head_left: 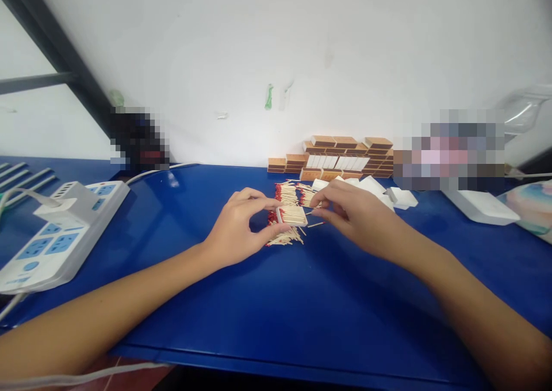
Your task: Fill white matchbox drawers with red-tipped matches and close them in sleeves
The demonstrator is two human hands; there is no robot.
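Observation:
Between the thumb and fingers of my left hand (pixel 237 227) is a small white matchbox tray (pixel 294 223), tilted slightly and filled with red-tipped matches (pixel 293 214). My right hand (pixel 351 210) is just to the right of the tray, thumb and fingertips pinched together. A thin matchstick (pixel 309 213) shows at those fingertips, apart from the tray. Loose matches (pixel 285 238) lie in a pile under and in front of the tray. Behind it are more matches (pixel 286 192) in two heaps, the right one partly hidden by my right hand.
Stacked brown matchboxes (pixel 334 144) stand against the wall. White empty trays (pixel 373 188) lie behind my right hand. A white power strip (pixel 64 236) with a plugged-in adapter is at left on the blue table (pixel 267 305). A white box (pixel 480 207) sits at right.

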